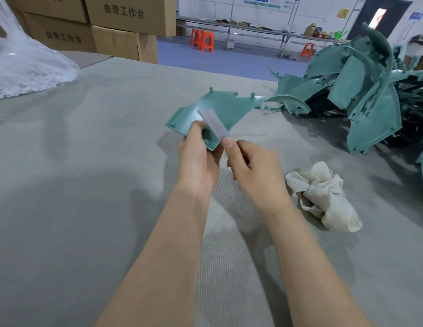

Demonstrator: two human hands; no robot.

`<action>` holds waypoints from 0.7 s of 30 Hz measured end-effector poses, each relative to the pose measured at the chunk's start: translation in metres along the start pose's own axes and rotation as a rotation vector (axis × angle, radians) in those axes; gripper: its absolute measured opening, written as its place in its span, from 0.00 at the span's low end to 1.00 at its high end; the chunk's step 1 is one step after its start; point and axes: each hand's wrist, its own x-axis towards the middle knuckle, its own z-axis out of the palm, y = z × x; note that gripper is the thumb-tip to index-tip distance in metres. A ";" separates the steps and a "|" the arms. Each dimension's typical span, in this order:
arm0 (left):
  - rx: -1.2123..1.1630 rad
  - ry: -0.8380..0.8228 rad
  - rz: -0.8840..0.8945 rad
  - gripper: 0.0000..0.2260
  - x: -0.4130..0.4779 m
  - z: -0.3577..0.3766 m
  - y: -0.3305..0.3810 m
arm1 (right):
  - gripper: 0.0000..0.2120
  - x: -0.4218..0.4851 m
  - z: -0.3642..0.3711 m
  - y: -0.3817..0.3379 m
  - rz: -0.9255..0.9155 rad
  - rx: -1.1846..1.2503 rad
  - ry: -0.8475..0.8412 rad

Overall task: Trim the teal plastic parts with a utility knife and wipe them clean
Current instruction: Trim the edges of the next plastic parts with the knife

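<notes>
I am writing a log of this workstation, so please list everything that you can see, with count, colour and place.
teal plastic part: one, teal, held above the table
utility knife: one, grey blade, lying across the held part
pile of teal plastic parts: many, teal, on the table at far right
cloth: one, off-white, crumpled on the table, right of the hands
table: one, grey covering, fills the foreground
plastic bag: one, clear, far left on the table
cardboard boxes: several, brown, stacked at upper left
stools: three, orange, on the blue floor behind
left hand: one, grips the part's near corner
right hand: one, grips the knife
</notes>
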 end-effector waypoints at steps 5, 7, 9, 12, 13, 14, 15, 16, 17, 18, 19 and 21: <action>-0.015 0.040 -0.033 0.06 0.002 -0.001 0.003 | 0.26 -0.002 0.005 -0.003 -0.029 0.000 -0.076; -0.038 0.047 -0.021 0.05 0.002 0.000 0.004 | 0.26 -0.001 0.003 -0.001 -0.010 0.032 -0.040; -0.088 0.042 -0.022 0.04 0.001 0.001 0.005 | 0.26 0.001 0.000 0.002 0.031 0.083 0.039; -0.097 0.029 -0.041 0.03 0.000 0.001 0.005 | 0.27 0.004 -0.005 0.007 0.091 0.152 0.160; -0.093 0.025 -0.044 0.03 0.000 0.001 0.005 | 0.27 0.005 -0.006 0.009 0.103 0.160 0.181; -0.090 0.022 -0.045 0.04 0.000 0.001 0.005 | 0.28 0.005 -0.006 0.010 0.109 0.158 0.189; -0.088 0.019 -0.046 0.04 0.001 0.002 0.004 | 0.28 0.005 -0.006 0.010 0.112 0.153 0.188; -0.089 0.013 -0.048 0.04 0.000 0.002 0.004 | 0.28 0.005 -0.005 0.011 0.114 0.147 0.181; -0.091 0.008 -0.049 0.04 0.000 0.002 0.004 | 0.28 0.005 -0.005 0.010 0.115 0.142 0.175; -0.093 0.007 -0.049 0.04 -0.001 0.002 0.004 | 0.28 0.004 -0.004 0.010 0.114 0.137 0.169; -0.097 0.009 -0.047 0.04 -0.001 0.002 0.004 | 0.27 0.004 -0.004 0.010 0.112 0.134 0.164; -0.109 0.014 -0.045 0.04 0.000 0.002 0.004 | 0.27 0.005 -0.004 0.010 0.102 0.130 0.153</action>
